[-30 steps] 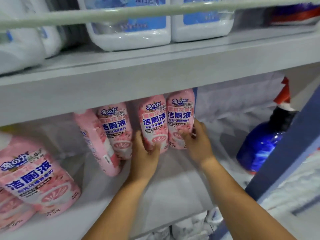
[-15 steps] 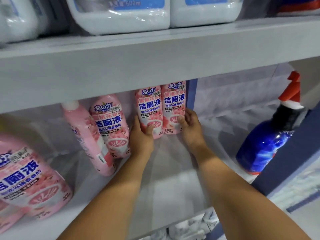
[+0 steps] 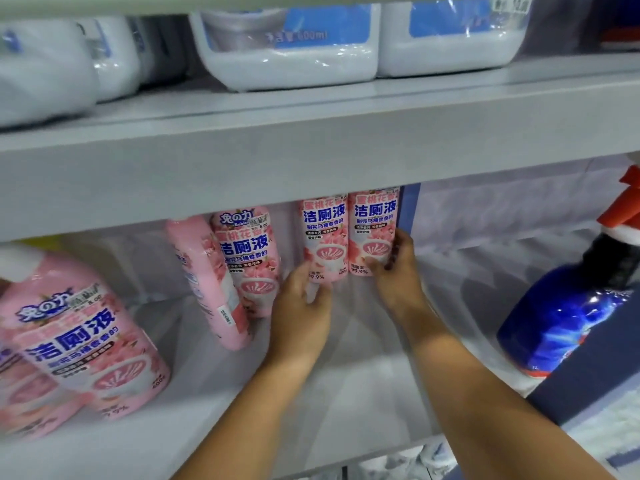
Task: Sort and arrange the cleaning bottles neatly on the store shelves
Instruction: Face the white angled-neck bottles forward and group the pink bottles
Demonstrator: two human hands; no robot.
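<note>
Nearest, a pink bottle (image 3: 83, 344) leans at the shelf (image 3: 346, 393) front. Farther in, the left hand (image 3: 301, 306) and right hand (image 3: 398, 271) curl round the bases of two upright bottles (image 3: 349, 233) at the back. Probably full, heavy, slick plastic: grip low on the body.

Lower shelf (image 3: 346, 382): pale grey board; my two pink bottles (image 3: 349, 233) stand upright side by side at the back, two more pink bottles (image 3: 228, 271) lean left of them.
Left end: large pink bottle (image 3: 86, 341) tilted.
Right end: blue spray bottle (image 3: 568, 323).
Upper shelf (image 3: 311, 147): white jugs (image 3: 287, 46) in a row.
</note>
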